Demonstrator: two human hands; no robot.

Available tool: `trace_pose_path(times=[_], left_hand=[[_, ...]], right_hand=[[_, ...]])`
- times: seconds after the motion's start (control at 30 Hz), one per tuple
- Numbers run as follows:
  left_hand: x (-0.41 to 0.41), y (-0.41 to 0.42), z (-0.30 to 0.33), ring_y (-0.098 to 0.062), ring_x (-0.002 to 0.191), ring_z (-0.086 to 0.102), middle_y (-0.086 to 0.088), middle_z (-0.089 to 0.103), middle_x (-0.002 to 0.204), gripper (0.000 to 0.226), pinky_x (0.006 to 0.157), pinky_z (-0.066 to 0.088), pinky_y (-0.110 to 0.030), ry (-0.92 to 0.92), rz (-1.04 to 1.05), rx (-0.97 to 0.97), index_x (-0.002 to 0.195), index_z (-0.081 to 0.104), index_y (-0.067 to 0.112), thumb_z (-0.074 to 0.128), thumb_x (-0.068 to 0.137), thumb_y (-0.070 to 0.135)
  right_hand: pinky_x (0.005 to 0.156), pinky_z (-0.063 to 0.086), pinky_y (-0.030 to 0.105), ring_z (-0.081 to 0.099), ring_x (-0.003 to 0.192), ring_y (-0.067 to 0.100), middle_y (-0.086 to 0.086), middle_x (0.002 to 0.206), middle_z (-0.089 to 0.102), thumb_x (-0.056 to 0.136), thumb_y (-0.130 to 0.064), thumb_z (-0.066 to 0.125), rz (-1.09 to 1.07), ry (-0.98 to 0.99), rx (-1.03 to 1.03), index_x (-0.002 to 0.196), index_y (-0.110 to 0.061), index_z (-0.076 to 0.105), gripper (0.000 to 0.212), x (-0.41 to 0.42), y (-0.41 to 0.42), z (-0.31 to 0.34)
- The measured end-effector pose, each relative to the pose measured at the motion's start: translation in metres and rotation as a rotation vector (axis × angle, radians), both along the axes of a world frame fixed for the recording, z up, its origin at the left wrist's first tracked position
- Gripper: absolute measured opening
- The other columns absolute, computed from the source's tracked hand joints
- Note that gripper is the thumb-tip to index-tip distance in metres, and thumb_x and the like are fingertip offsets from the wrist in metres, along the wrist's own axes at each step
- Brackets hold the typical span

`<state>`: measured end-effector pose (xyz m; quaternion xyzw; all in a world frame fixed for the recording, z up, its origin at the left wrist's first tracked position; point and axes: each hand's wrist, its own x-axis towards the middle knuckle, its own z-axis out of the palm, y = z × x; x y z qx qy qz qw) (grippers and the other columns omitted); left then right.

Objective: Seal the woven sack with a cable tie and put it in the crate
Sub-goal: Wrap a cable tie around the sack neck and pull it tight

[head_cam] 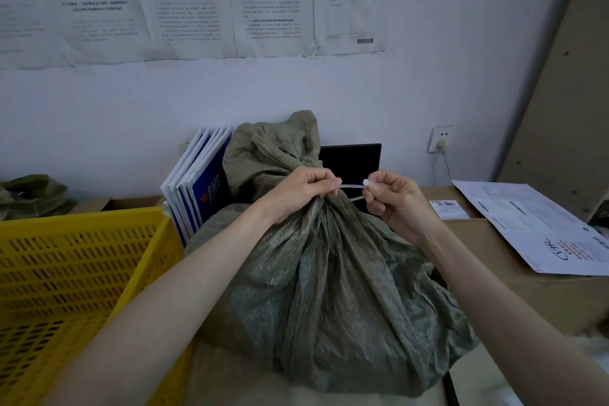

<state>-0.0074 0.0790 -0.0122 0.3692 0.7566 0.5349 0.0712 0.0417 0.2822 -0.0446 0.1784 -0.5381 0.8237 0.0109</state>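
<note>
A grey-green woven sack [333, 290] stands full on the surface in front of me, its neck gathered and its loose top flopping upward behind my hands. A thin white cable tie [352, 186] runs around the neck. My left hand [301, 191] grips the bunched neck and pinches the tie's strap end. My right hand [393, 199] pinches the tie's small square head, just right of the neck. A short length of strap spans the gap between my two hands. The yellow perforated plastic crate [82, 273] stands open to the left of the sack.
Blue-and-white folders [197, 184] lean upright behind the sack, beside a black panel [354, 158]. Cardboard boxes [494, 260] with printed papers [540, 227] lie on the right. Another green sack [33, 194] sits far left. A wall socket [441, 138] and posted sheets are on the wall.
</note>
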Motion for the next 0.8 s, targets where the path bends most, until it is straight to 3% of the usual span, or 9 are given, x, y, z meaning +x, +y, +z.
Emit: trace_pose_path(times=[0.23,0.4,0.57,0.8], left_hand=[[-0.0022,-0.0010,-0.0015,-0.023,0.072,0.033,-0.013,0.041,0.074,0.028,0.068,0.028,-0.028,-0.029,0.009,0.048,0.062,0.065,0.028,0.056,0.088,0.032],[-0.0037,-0.0021,-0.0032,-0.014,0.068,0.037,-0.012,0.041,0.073,0.028,0.071,0.029,-0.030,-0.035,0.009,0.049,0.062,0.064,0.028,0.056,0.088,0.032],[-0.0046,-0.0015,-0.0042,-0.022,0.073,0.034,-0.013,0.042,0.075,0.026,0.071,0.028,-0.031,-0.031,0.005,0.044,0.063,0.064,0.026,0.057,0.088,0.032],[-0.0035,-0.0007,-0.0026,-0.017,0.068,0.033,-0.009,0.039,0.070,0.026,0.065,0.027,-0.027,-0.008,0.005,0.019,0.065,0.062,0.025,0.055,0.089,0.031]], right_hand=[[0.049,0.038,0.018,0.040,0.047,0.010,0.006,0.061,0.058,0.067,-0.021,0.078,0.011,0.002,0.008,0.076,-0.011,0.064,0.020,0.0002,-0.0033,0.0009],[0.049,0.036,0.018,0.038,0.046,0.010,0.005,0.060,0.056,0.071,-0.017,0.072,-0.006,0.002,-0.008,0.075,-0.011,0.063,0.012,0.0004,-0.0036,0.0000],[0.049,0.036,0.018,0.037,0.046,0.010,0.005,0.061,0.056,0.066,-0.022,0.081,0.014,0.001,-0.025,0.076,-0.011,0.064,0.023,-0.0015,-0.0022,-0.0027],[0.049,0.037,0.018,0.039,0.046,0.010,0.004,0.061,0.057,0.062,-0.026,0.084,0.027,-0.007,0.005,0.076,-0.012,0.063,0.029,-0.0016,-0.0016,-0.0037]])
